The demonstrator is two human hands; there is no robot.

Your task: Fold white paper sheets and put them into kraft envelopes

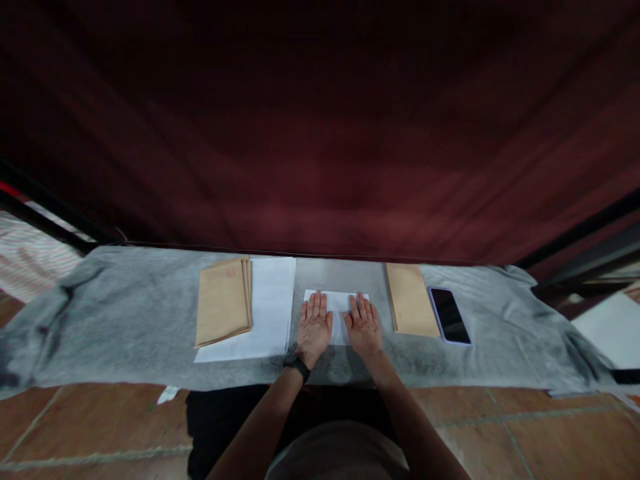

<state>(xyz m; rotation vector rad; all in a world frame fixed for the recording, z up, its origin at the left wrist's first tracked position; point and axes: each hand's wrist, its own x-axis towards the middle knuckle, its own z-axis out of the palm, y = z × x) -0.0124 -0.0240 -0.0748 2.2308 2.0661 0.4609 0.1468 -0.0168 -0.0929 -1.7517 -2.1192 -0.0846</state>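
Observation:
A white sheet of paper (pixel 340 301), perhaps folded, lies on the grey cloth in front of me. My left hand (pixel 314 328) rests flat on its left part, fingers stretched out and pointing away from me. On the right part, my right hand (pixel 363 327) lies flat in the same way, with its thumb spread inward. The paper shows between the two hands and just past the fingertips. Left of my left hand are larger white sheets (pixel 273 307), partly covered by a stack of brown envelopes (pixel 223 303). More brown envelopes (pixel 413 300) lie to the right of my right hand.
A phone (pixel 450 317) in a lilac case sits beside the right-hand envelopes. Grey cloth (pixel 140 313) covers the narrow work surface, and a dark red curtain (pixel 320 167) hangs along its far edge. A white scrap (pixel 168 395) is on the tiled floor.

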